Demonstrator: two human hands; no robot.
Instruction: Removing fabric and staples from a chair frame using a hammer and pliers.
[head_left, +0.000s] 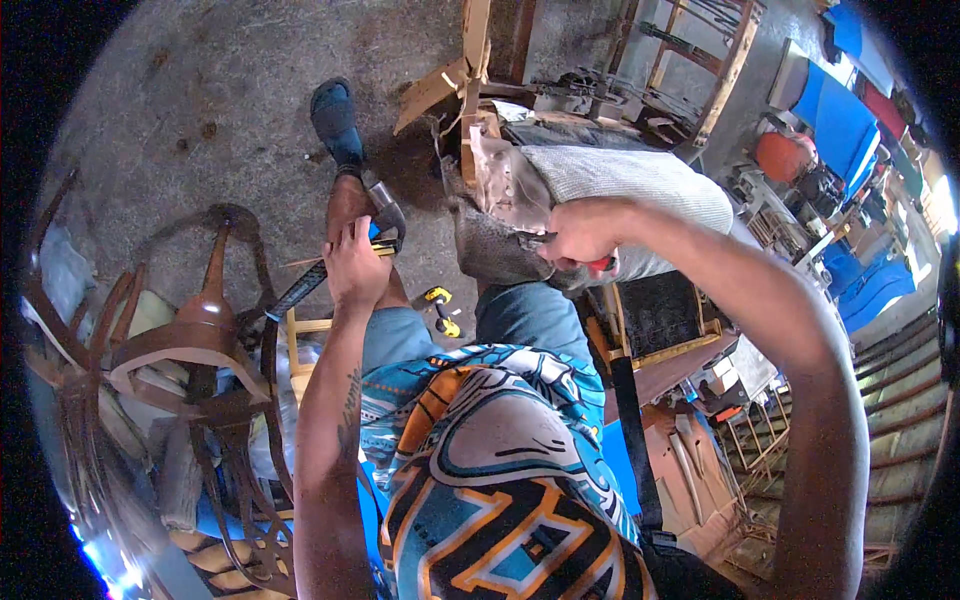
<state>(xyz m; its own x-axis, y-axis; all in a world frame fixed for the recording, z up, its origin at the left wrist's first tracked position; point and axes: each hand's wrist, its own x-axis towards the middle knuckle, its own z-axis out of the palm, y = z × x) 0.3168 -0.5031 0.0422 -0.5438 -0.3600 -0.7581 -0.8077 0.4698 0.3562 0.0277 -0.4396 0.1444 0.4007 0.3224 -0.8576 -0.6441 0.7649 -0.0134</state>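
My left hand [357,264] is closed around a hammer [388,212] over my left leg. Its metal head sticks out past my fingers, and its dark handle points down to the left. Something slim and yellow shows by the same fingers. My right hand [584,232] grips a red-handled tool [602,265], whose kind I cannot make out. The tool's dark tip meets the torn edge of the covering on an upholstered furniture piece [630,178]. Light ribbed fabric covers the top of this piece, and brown mesh cloth [492,245] hangs at its near end.
A yellow-and-black power tool [441,312] lies on the floor between my legs. Curved wooden chair frames [205,345] crowd the left side. A wooden post [474,60] rises beyond the upholstered piece. Blue sheets [838,120] and a red rounded object [783,156] sit at the far right.
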